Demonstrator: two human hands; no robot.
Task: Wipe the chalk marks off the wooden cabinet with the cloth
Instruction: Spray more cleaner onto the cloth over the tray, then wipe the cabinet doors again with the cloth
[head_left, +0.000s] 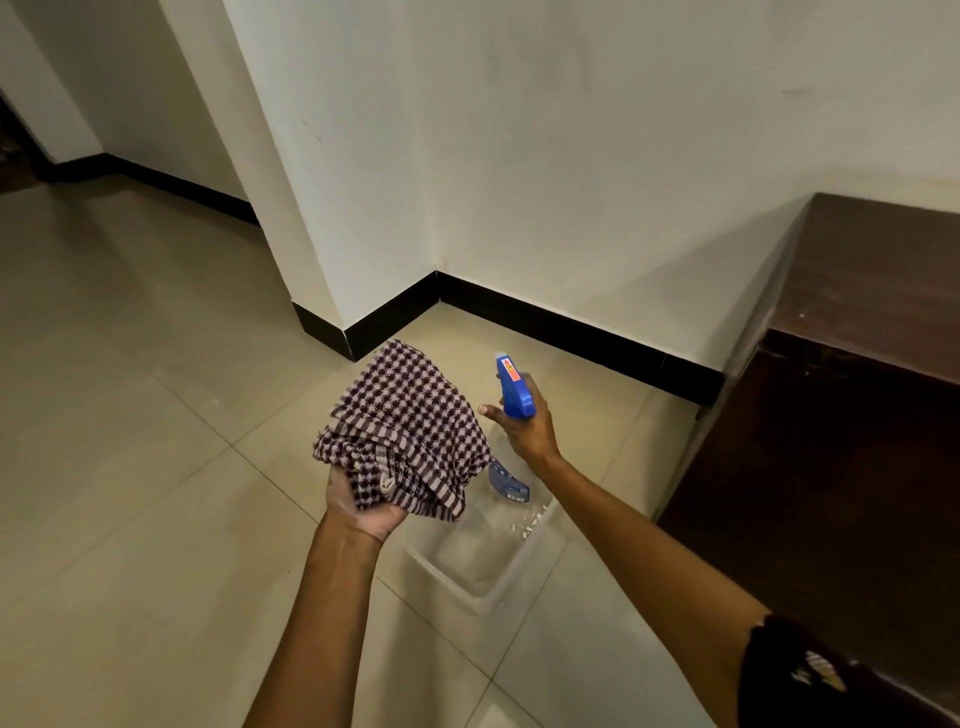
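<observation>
Your left hand fingers curl up under the checked cloth, gripping it bunched; most of the cloth flops over the top of the hand toward 12 o'clock. Your right hand fingers wrap the neck of a spray bottle, thumb sticking out toward the cloth, blue head pointing up and away; the clear bottle body hangs below the hand, partly hidden behind the cloth. Cloth and bottle are just beside each other.

Directly below, on the tiled floor, sits a clear plastic tub with small white bits, maybe chalk, can't tell. The dark wooden cabinet is at 3 o'clock, against the white wall, well apart from the cloth. Chalk marks not readable here. A wall corner juts out at 11 o'clock.
</observation>
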